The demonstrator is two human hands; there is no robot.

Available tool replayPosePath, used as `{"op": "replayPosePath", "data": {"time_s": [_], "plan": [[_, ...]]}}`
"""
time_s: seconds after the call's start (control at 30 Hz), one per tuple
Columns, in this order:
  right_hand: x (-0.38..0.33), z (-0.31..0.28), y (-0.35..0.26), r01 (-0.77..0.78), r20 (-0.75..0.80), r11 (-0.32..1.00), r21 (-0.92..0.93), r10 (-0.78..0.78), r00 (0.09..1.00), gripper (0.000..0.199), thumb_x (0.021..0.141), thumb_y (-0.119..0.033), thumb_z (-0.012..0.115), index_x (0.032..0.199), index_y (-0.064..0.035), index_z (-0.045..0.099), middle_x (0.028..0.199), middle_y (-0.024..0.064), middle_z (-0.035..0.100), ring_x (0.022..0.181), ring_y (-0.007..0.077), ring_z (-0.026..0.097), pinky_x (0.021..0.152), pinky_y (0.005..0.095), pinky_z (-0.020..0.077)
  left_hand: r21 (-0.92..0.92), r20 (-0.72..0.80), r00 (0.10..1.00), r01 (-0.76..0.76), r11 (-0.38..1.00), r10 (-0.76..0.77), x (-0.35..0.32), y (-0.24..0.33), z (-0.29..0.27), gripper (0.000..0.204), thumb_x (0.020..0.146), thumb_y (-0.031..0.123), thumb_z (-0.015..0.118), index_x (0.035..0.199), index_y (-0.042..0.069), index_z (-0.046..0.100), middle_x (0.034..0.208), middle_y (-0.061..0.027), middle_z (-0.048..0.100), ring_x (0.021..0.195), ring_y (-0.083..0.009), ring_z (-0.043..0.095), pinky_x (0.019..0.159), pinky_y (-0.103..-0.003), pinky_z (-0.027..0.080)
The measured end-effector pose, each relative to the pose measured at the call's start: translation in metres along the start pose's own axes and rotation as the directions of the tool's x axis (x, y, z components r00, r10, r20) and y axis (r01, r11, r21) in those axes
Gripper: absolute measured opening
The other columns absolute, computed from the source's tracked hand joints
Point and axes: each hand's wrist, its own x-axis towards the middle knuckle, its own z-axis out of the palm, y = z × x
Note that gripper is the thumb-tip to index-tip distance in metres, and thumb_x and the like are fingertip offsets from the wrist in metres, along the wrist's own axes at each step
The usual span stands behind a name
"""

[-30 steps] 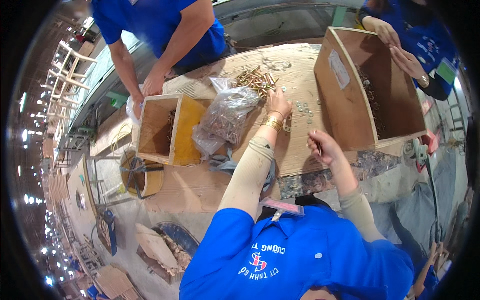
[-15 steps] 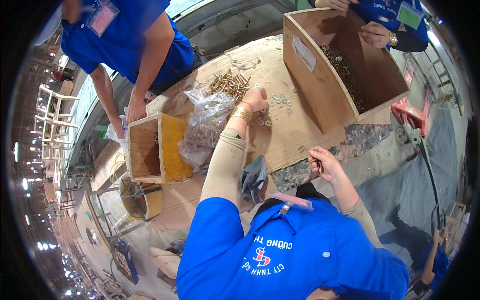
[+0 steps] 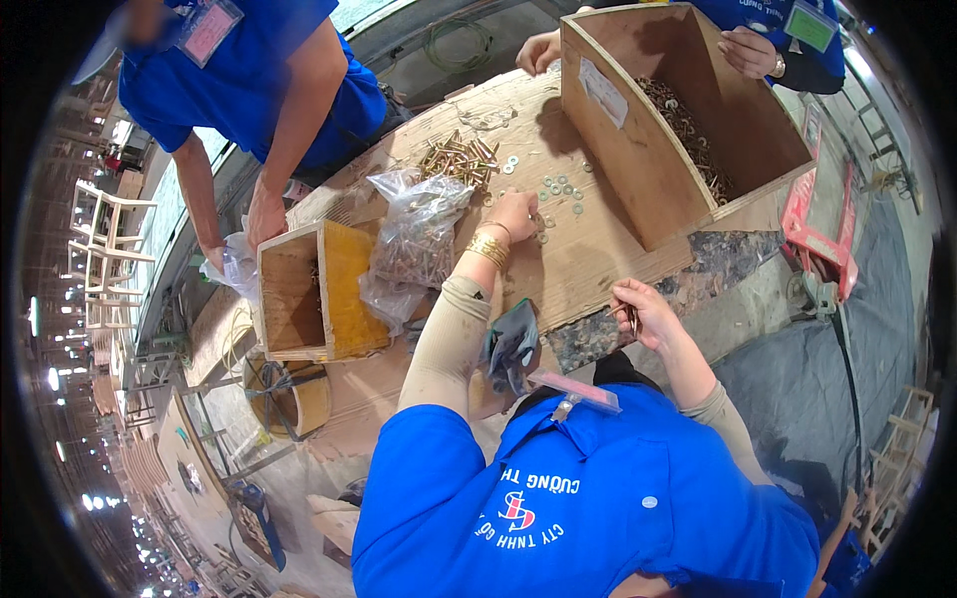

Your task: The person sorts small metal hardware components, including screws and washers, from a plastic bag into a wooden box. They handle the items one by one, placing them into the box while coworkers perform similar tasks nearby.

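My left hand, with gold bracelets at the wrist, is low over the wooden board. Its fingers are curled down beside a few loose washers; whatever they pinch is hidden. More flat metal washers lie scattered just beyond it. A heap of brass-coloured bolts spreads at the far left of that hand, beside a clear plastic bag filled with hardware. My right hand, raised off the board's near edge, is closed on a few bolts that stick out between the fingers.
Dark work gloves lie at the board's near edge. A large wooden box with many bolts inside stands far right; a smaller yellow-sided box stands left. Two co-workers' hands are by the boxes.
My left hand has drawn nearer, away from the bolt heap, and two washers now show where it was. The far-right co-worker's one hand has moved to the left of the large box.
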Motion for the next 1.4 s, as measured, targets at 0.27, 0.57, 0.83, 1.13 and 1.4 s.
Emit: {"op": "replayPosePath", "data": {"time_s": [0.27, 0.57, 0.83, 1.13, 1.4], "plan": [[-0.004, 0.001, 0.014, 0.004, 0.001, 1.0, 0.013, -0.004, 1.0, 0.007, 0.083, -0.014, 0.054, 0.086, -0.0094, 0.05, 0.064, 0.0001, 0.055, 0.046, 0.0064, 0.051, 0.038, 0.0195, 0.0428, 0.185, 0.01, 0.997, 0.067, 0.981, -0.07, 0.009, 0.014, 0.0, 0.019, 0.061, 0.014, 0.061, 0.078, 0.004, 0.058, 0.077, -0.0169, 0.06, 0.076, -0.0324, 0.058, 0.069, -0.037, 0.047], [0.008, 0.009, 0.008, 0.014, -0.025, 0.995, -0.096, -0.017, 1.0, 0.008, 0.084, -0.013, 0.053, 0.088, -0.0072, 0.049, 0.062, 0.0013, 0.052, 0.044, 0.007, 0.048, 0.036, 0.02, 0.0403, -0.925, 0.266, 0.946, 0.304, 0.227, -0.186, -0.002, -0.022, -0.013, 0.013, 0.071, 0.007, 0.051, 0.079, -0.003, 0.056, 0.068, -0.0064, 0.053, 0.054, -0.0148, 0.049, 0.047, -0.02, 0.041], [0.127, 0.034, -0.048, 0.037, -0.219, 0.89, -0.454, -0.152, 0.964, 0.009, 0.082, -0.01, 0.05, 0.076, -0.0033, 0.051, 0.056, 0.0014, 0.047, 0.041, 0.0089, 0.044, 0.034, 0.0228, 0.0363, -0.812, 0.532, 0.828, 0.559, 0.168, -0.18, -0.042, -0.013, 0.006, 0.008, 0.077, 0.008, 0.053, 0.076, 0.001, 0.059, 0.062, -0.0041, 0.056, 0.046, -0.0084, 0.047, 0.038, -0.019, 0.036], [0.168, 0.059, -0.076, 0.121, -0.015, 0.869, -0.48, -0.146, 0.989, 0.025, 0.082, -0.01, 0.047, 0.107, -0.0057, 0.046, 0.063, 0.0021, 0.05, 0.041, 0.007, 0.04, 0.033, 0.0229, 0.0321, -0.888, 0.446, 0.855, 0.461, -0.006, -0.265, -0.025, 0.007, 0.013, 0.018, 0.081, 0.003, 0.047, 0.098, 0.0, 0.053, 0.066, -0.0043, 0.056, 0.047, -0.0065, 0.046, 0.039, -0.018, 0.034], [0.144, 0.062, -0.073, 0.212, -0.164, 0.64, -0.739, -0.475, 0.865, 0.052, 0.077, -0.009, 0.047, 0.128, -0.0096, 0.032, 0.066, 0.0051, 0.052, 0.042, 0.0093, 0.043, 0.033, 0.0234, 0.0329, -0.775, 0.624, 0.773, 0.631, 0.039, -0.115, -0.022, -0.01, 0.013, 0.02, 0.082, 0.002, 0.041, 0.1, -0.001, 0.051, 0.065, -0.0044, 0.054, 0.047, -0.0085, 0.046, 0.036, -0.018, 0.032]]}}
